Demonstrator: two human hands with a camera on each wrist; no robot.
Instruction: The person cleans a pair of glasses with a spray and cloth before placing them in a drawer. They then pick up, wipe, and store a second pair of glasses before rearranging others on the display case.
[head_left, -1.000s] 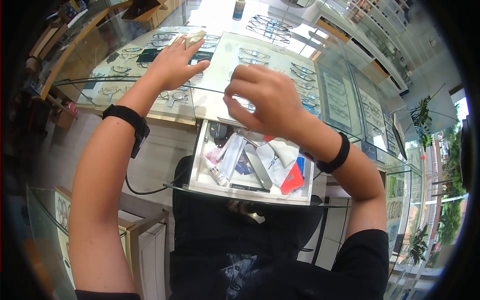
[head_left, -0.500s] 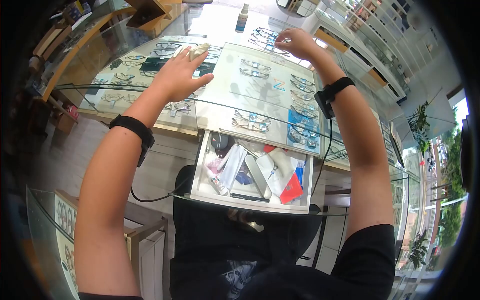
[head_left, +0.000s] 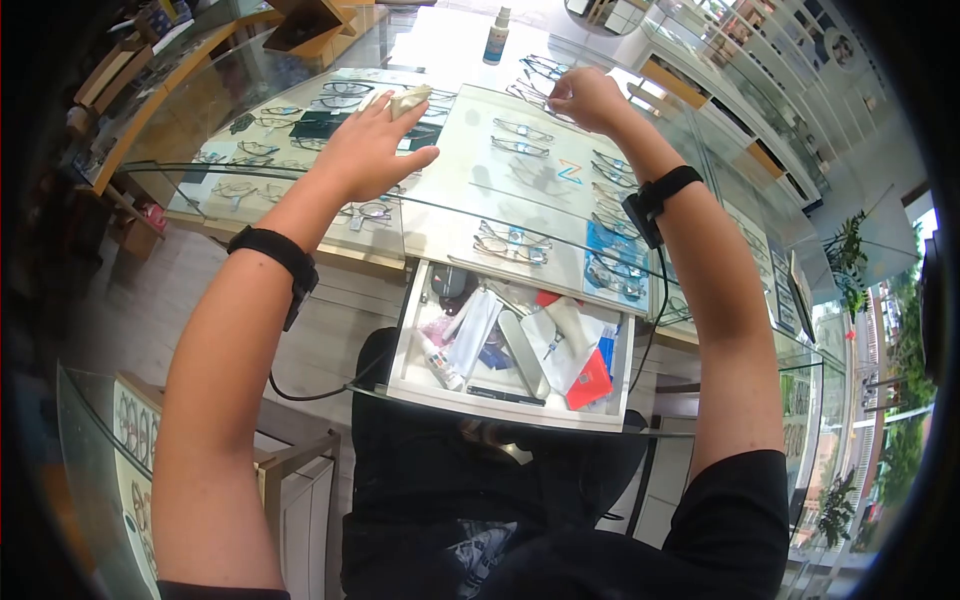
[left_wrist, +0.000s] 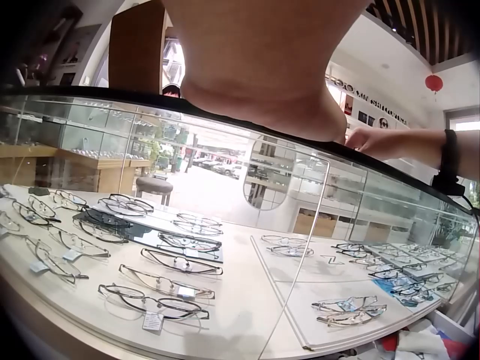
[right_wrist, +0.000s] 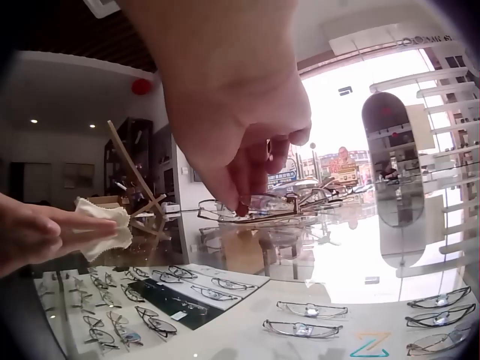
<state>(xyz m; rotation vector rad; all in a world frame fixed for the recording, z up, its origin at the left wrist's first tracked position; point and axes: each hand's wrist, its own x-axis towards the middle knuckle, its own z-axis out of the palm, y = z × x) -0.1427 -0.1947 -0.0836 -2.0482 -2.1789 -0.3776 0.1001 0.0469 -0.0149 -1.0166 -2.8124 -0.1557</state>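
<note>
Glass counter (head_left: 440,50); one white cloth (head_left: 410,100) pinched in left hand (head_left: 365,150), seemingly one spectacle frame (right_wrist: 255,214) gripped in right hand (head_left: 585,98).

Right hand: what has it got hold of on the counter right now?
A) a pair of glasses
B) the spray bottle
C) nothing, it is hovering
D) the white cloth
A: the right hand pinches a pair of glasses by the frame with its fingertips. The white cloth is at the left hand instead, and the spray bottle stands apart from both hands.
</note>
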